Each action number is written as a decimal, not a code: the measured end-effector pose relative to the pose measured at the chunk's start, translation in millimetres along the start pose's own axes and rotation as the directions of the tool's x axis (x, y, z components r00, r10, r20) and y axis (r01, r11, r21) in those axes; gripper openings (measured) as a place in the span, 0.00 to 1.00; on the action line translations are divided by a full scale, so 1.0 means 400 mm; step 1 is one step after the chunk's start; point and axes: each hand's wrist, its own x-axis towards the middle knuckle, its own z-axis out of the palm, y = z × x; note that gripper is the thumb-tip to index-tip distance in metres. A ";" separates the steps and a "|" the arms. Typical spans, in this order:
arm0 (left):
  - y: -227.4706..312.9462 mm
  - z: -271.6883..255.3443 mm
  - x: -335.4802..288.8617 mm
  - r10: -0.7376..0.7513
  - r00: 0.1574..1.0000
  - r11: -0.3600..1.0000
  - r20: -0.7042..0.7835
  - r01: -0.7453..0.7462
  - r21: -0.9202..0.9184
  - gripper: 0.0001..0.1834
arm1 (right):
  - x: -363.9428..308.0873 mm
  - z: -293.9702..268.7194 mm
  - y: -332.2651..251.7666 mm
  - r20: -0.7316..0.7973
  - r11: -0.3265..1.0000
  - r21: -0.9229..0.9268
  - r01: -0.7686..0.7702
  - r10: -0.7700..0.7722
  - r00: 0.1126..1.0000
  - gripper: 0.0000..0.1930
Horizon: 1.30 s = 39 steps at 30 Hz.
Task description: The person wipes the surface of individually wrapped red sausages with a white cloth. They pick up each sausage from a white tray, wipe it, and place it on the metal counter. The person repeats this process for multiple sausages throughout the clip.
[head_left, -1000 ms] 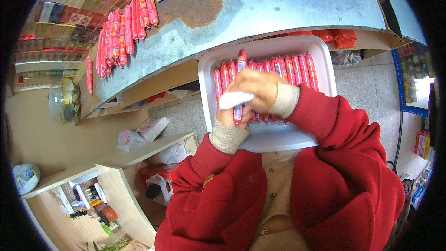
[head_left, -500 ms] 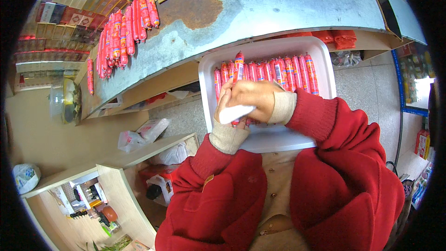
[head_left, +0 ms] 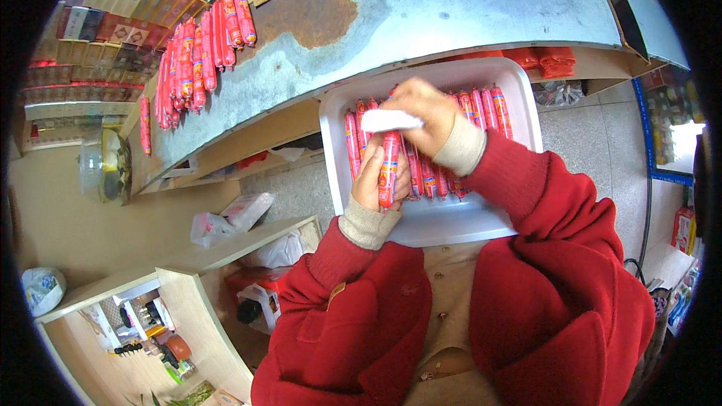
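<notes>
My left hand (head_left: 368, 179) is closed round the lower part of a sausage in pink-red film (head_left: 389, 171), which stands nearly upright over the tray. Folded in my right hand (head_left: 425, 105) is a white wiping cloth (head_left: 385, 119), perhaps a tissue, pressed against that sausage near its top; the fingers are slightly blurred. Beneath both hands, a white plastic tray (head_left: 444, 224) holds a row of similar wrapped sausages (head_left: 502, 111), partly hidden by my hands.
Beyond the tray runs a worn blue-grey counter (head_left: 444, 7) with a rusty patch. A pile of wrapped sausages (head_left: 197, 68) lies at its left end, beside shelves of small boxes (head_left: 113, 30). Red plastic bags (head_left: 553, 64) sit under the counter. A wooden cabinet (head_left: 188, 293) stands at lower left.
My right hand has slid up and away along the sausage with the white cloth, uncovering its lower part. My left hand keeps its hold in nearly the same place.
</notes>
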 end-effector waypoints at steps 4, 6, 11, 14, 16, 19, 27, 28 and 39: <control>-0.006 -0.038 -0.012 0.466 0.865 0.309 0.185 -0.355 0.882 0.25 | -0.052 0.045 -0.068 0.340 0.989 0.131 0.069 -0.111 0.934 0.13; 0.000 -0.049 -0.020 0.471 0.834 -0.030 0.289 -0.313 0.949 0.26 | -0.066 0.052 -0.086 0.450 0.994 0.093 0.057 -0.093 0.888 0.13; 0.021 -0.020 -0.006 0.294 0.931 0.606 0.215 -0.356 0.711 0.25 | -0.030 0.035 -0.046 0.231 0.989 0.083 0.123 -0.139 0.963 0.12; 0.008 0.021 0.000 0.115 0.993 0.979 -0.039 -0.106 0.176 0.24 | 0.002 0.003 0.002 0.063 0.998 -0.056 0.038 -0.034 0.997 0.10; 0.008 0.033 0.000 0.110 0.988 0.971 -0.111 -0.083 0.226 0.23 | 0.015 -0.004 0.018 -0.090 0.991 -0.130 -0.017 0.006 0.996 0.10; 0.005 0.027 -0.002 0.104 0.989 0.978 -0.106 -0.082 0.193 0.23 | 0.004 0.007 0.006 -0.046 0.996 -0.088 -0.013 0.009 0.999 0.10; -0.006 -0.018 0.014 0.534 0.831 0.470 0.156 -0.445 0.763 0.16 | -0.051 0.043 -0.059 0.380 0.993 0.061 0.098 -0.114 0.918 0.17; 0.005 -0.019 0.009 0.292 0.956 0.857 -0.006 -0.259 0.446 0.15 | -0.042 0.035 -0.048 0.372 0.996 0.032 0.078 -0.084 0.924 0.17; 0.004 -0.005 0.005 0.070 0.998 0.994 -0.009 -0.070 -0.087 0.16 | -0.007 0.013 -0.003 0.093 0.996 0.091 0.009 -0.018 0.996 0.12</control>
